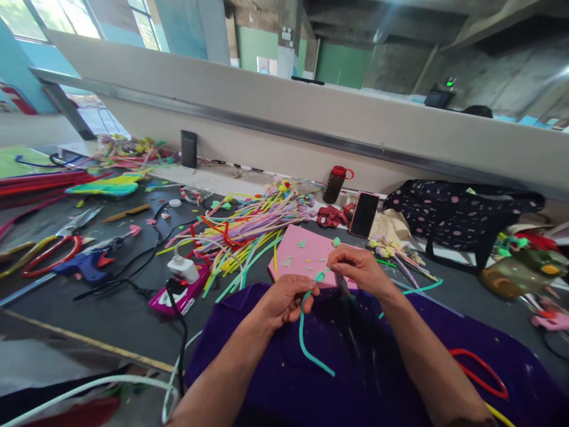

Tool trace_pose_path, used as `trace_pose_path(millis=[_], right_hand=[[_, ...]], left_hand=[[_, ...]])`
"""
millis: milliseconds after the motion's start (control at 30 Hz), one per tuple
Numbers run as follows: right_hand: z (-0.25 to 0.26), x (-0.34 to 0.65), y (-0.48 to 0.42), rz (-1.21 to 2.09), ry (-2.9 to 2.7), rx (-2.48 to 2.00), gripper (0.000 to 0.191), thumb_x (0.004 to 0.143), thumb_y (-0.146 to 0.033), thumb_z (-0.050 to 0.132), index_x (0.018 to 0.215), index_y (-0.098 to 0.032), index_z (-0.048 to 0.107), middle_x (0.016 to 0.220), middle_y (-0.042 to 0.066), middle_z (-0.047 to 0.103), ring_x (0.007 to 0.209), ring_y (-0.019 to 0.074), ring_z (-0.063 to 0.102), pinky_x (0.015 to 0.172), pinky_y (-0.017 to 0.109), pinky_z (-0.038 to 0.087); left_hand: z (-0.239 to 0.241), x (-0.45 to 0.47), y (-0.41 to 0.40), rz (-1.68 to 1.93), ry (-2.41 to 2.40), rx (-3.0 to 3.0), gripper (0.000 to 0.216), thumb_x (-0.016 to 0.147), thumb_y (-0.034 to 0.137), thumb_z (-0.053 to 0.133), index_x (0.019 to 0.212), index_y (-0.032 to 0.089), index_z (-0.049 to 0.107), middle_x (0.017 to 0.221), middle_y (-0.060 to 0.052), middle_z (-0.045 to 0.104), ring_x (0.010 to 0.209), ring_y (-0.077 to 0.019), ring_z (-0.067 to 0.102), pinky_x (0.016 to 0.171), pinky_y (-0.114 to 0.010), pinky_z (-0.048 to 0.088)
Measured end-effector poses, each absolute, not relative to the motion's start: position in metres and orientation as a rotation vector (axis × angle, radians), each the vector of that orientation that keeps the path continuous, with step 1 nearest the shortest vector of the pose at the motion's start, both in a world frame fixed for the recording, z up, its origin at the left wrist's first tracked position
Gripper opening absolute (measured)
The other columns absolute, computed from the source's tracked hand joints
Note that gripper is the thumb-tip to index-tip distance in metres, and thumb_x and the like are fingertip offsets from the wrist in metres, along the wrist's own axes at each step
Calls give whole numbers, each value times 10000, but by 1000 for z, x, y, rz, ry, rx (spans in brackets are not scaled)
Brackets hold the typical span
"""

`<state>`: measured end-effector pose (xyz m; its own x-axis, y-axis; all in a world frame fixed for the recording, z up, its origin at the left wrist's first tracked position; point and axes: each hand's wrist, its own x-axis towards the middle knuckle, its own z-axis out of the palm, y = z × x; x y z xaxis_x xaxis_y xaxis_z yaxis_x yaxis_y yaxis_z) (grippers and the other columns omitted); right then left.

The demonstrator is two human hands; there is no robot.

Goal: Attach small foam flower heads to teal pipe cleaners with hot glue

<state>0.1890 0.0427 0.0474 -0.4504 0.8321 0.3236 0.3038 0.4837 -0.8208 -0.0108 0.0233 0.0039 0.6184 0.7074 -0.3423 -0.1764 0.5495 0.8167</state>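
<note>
A mint-green pipe cleaner [303, 338] hangs down in a curve from my left hand [284, 299], whose thumb and fingers are closed on it. Its upper end forms a small green curl [320, 277] just above those fingertips. Close by on the right, the fingers of my right hand [360, 270] pinch at the tip of this curled end. A dark, narrow thing [343, 286] points down beneath my right palm; its kind is hard to make out. Behind both hands lies a pink foam sheet [288, 249] with small green and yellow scraps. Dark purple cloth [275, 367] covers my lap.
Many colored pipe cleaners [253, 222] lie in a heap behind my left hand. A pink power strip [191, 290], blue glue gun [89, 261] and red-handled scissors [57, 256] are left. A phone [364, 214], bottle [334, 185] and black bag [448, 219] stand along the back.
</note>
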Motion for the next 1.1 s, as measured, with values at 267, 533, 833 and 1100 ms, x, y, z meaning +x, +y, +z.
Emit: trace_pose_path(millis=[267,533,833,1100], right_hand=[[55,183,33,959,-2040,-891,138,762,-288,577,712,-163,608,811,47,576,759,148,526,704,277,409],[52,184,33,977,-2068,-961,127,761,-266,565,706,-159,605,794,41,575,722,136,517,670,266,411],[50,183,33,924,-2146,-946,74,757,-204,564,715,-166,611,792,34,582,727,134,529,684,262,416],[50,182,31,844,-2209,-951,66,756,-169,554,720,-171,609,790,32,589,701,125,533,655,250,417]], left_hand=[[6,-10,21,541,732,921,191,728,275,504,659,119,590,363,23,516,201,-45,335,235,-154,169],[4,-7,21,530,789,975,177,725,271,516,642,131,585,359,33,514,206,-43,337,245,-154,184],[5,-5,21,508,831,1033,168,703,288,534,633,140,571,352,44,497,207,-47,332,250,-160,192],[4,-5,20,505,857,1086,165,688,303,545,647,145,572,362,56,488,217,-40,326,259,-155,197]])
